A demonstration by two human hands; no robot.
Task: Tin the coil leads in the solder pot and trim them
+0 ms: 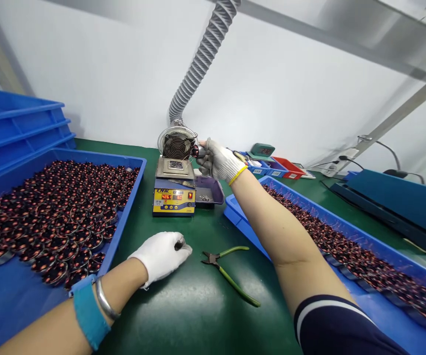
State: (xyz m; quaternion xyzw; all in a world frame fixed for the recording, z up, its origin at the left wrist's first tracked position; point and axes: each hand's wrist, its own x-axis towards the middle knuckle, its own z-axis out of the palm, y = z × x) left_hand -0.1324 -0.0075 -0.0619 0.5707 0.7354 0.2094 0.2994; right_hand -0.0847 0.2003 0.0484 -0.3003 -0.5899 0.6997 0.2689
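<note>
**Copper coil held beside a hot solder pot**

Copper-wound and dark, a small coil [195, 151] sits pinched in the fingers of the gloved right hand [218, 161], raised just beside the solder pot [174, 183] and its little fan [176, 143]. The red readout on the pot's front suggests it is hot, so the main risk, as I judge it, is a slip of the grip: the coil could drop into the molten bath or onto the grey tray [208, 191] next to it, and a knitted glove brought too near the pot could scorch. The left hand [161, 255], in a white glove, rests on the desk [183, 305] with its fingers curled shut on something small and dark; I cannot tell what it is. Green-handled cutters [228, 270] lie open near that hand, where a sweeping forearm might knock them.

Green matting covers the desk. A blue tray [133, 195] packed with coils stands to the left, another blue tray [349, 231] to the right. A ribbed grey extraction hose [203, 54] rises above the fan against a plain white wall, with stacked blue crates [16, 123] at far left.
</note>
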